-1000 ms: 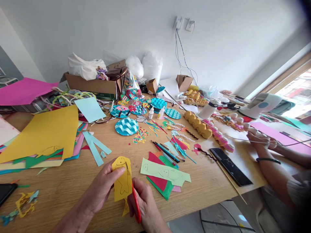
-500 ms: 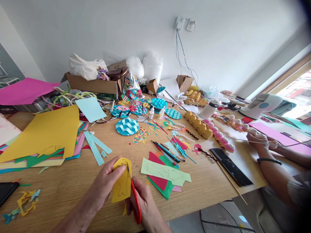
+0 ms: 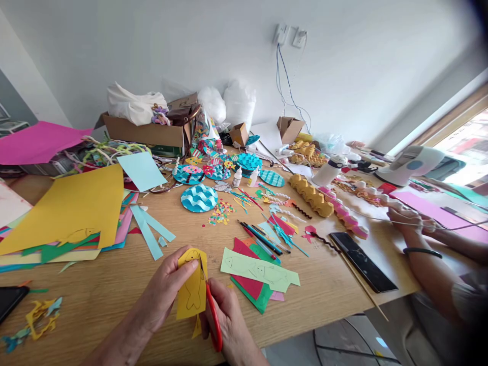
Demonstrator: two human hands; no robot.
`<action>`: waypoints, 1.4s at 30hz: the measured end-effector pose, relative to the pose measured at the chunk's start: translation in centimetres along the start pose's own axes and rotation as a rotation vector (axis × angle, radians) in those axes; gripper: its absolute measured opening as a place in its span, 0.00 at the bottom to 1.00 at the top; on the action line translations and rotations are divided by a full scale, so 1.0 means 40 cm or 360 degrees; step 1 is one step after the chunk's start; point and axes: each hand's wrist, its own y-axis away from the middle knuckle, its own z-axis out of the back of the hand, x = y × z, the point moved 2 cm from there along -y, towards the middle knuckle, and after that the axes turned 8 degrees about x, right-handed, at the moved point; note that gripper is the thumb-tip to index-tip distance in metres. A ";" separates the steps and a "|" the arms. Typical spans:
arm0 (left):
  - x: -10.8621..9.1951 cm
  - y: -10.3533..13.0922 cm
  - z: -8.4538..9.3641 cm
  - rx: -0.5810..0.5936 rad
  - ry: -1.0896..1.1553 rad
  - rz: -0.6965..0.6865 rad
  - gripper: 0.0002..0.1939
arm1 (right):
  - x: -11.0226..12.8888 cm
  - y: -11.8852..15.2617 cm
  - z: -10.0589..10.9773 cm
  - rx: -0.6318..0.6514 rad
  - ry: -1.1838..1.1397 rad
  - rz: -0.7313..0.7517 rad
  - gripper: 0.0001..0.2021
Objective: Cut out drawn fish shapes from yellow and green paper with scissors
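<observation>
Yellow paper fish (image 3: 192,290) half cut out, near the surface (image 3: 114,284) edge.
Left hand (image 3: 163,295) pinches the paper; right hand (image 3: 229,320) grips red scissors (image 3: 213,315), blades along its right side. Head outline looks trimmed, tail uncut. Green strip (image 3: 259,269) at two o'clock, another person's hands (image 3: 412,221) farther right.

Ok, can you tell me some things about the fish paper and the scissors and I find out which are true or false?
1. The left hand holds a yellow paper fish. True.
2. The right hand holds blue scissors. False: the scissors have red handles.
3. A light green strip with drawn fish lies on the table. True.
4. The black phone lies in the cardboard box. False: it lies flat on the table.
</observation>
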 end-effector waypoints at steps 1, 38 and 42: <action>0.000 0.000 0.001 0.0000 0.0003 -0.0006 0.10 | 0.000 0.001 0.000 -0.0009 0.0006 0.0000 0.23; -0.010 0.007 0.002 0.0099 -0.0071 0.0102 0.14 | 0.023 0.012 -0.002 -0.0036 0.0067 -0.0056 0.24; -0.017 0.010 -0.005 0.0103 -0.0045 0.0106 0.14 | 0.019 0.013 -0.004 -0.0022 0.0037 -0.0056 0.25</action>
